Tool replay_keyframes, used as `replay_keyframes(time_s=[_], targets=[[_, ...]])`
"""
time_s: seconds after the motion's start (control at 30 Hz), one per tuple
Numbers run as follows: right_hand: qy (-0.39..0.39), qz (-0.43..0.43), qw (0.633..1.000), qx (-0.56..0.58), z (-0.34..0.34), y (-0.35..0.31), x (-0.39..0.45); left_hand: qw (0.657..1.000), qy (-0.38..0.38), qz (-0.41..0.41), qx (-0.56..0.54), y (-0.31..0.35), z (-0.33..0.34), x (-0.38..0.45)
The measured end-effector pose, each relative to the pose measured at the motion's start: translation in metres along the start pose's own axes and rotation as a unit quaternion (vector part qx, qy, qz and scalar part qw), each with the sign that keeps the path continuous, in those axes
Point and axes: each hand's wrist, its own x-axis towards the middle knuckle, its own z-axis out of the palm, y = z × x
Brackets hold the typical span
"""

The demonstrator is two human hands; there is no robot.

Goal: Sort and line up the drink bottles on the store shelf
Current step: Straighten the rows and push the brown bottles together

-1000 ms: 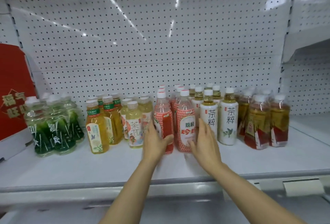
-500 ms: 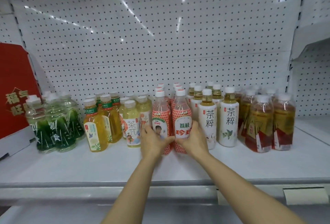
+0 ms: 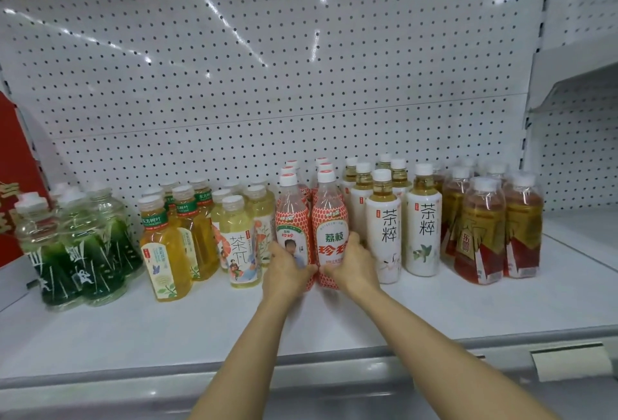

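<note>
Left hand: the left hand (image 3: 287,272) sits low in the middle of the frame, fingers curled round the base of the left red bottle (image 3: 291,229), thumb on its front label.
Right hand: the right hand (image 3: 355,265) grips the right red bottle (image 3: 330,232) low down, fingers wrapped round its right side, thumb across the front.
Red bottles: both stand upright at the front of two red rows, touching side by side, each with its lower part inside the curled fingers and its white cap well above them.
Shelf: the white shelf (image 3: 200,326) runs across the lower half of the frame.
Neighbours: pale tea bottle (image 3: 241,245) just left of the left hand; white tea bottle (image 3: 384,229) just right of the right hand.
Far left: green bottles (image 3: 80,252), then yellow bottles (image 3: 164,249).
Far right: brown bottles (image 3: 481,235).
Back: pegboard (image 3: 267,68).
</note>
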Motion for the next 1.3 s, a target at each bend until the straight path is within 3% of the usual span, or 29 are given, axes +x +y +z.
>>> replay_keyframes(time_s=[0.27, 0.37, 0.43, 0.47, 0.57, 0.7, 0.8, 0.87, 1.0, 1.13, 1.3], targets=[[0.011, -0.005, 1.000, 0.013, 0.003, 0.003, -0.005, 1.000, -0.015, -0.003, -0.023, -0.004, -0.001, 0.003], [0.097, -0.086, 0.992, 0.000, -0.015, 0.015, -0.025, 0.987, 0.153, 0.047, 0.013, 0.003, -0.002, -0.021], [0.211, -0.156, 0.965, -0.003, -0.038, 0.027, -0.036, 0.950, 0.269, 0.157, 0.022, 0.019, 0.000, -0.040], [0.258, -0.177, 0.950, -0.007, -0.050, 0.033, -0.037, 0.933, 0.285, 0.217, 0.013, 0.030, 0.002, -0.046], [0.305, -0.153, 0.940, -0.022, -0.079, 0.059, -0.024, 0.904, 0.247, 0.347, 0.023, 0.064, 0.025, -0.054], [0.212, -0.071, 0.973, -0.047, -0.088, 0.086, 0.000, 0.880, 0.153, 0.418, 0.167, 0.097, 0.067, -0.049], [0.172, -0.066, 0.982, -0.041, -0.083, 0.096, 0.013, 0.788, 0.096, 0.469, 0.387, 0.109, 0.084, -0.042], [0.158, -0.054, 0.985, -0.038, -0.084, 0.096, 0.023, 0.759, 0.061, 0.447, 0.469, 0.115, 0.089, -0.038], [0.120, 0.026, 0.992, -0.020, -0.095, 0.093, 0.039, 0.743, 0.042, 0.426, 0.515, 0.115, 0.088, -0.029], [0.095, 0.016, 0.993, -0.062, -0.092, 0.090, 0.041, 0.748, 0.062, 0.447, 0.487, 0.103, 0.079, -0.020], [0.119, 0.007, 0.991, -0.057, -0.084, 0.083, 0.039, 0.740, 0.062, 0.429, 0.515, 0.103, 0.073, -0.022]])
